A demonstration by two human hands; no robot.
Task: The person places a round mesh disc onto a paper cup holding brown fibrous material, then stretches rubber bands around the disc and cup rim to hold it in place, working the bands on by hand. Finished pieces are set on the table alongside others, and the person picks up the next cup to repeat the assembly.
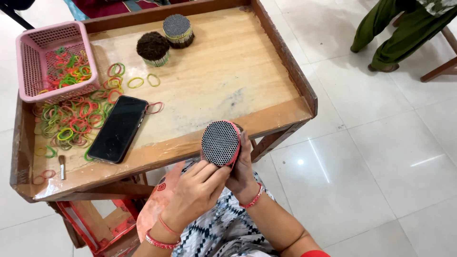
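Just past the near edge of the desk (266,114), a round bundle of sticks (220,143) bound by a red band is gripped between both hands: the right hand (243,169) closes its grip behind it, the left hand (197,188) pinches its lower rim. Two similar bundles (165,40), loose rubber bands (71,119), a pink basket (28,62) and a phone (117,128) lie on the desk.

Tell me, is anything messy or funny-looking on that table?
Yes. Lots of coloured rubber bands lie scattered over the left of the wooden table, outside the pink basket, and a black phone lies askew among them. The two stick bundles stand neatly. Both hands, left and right, grip another round bundle.
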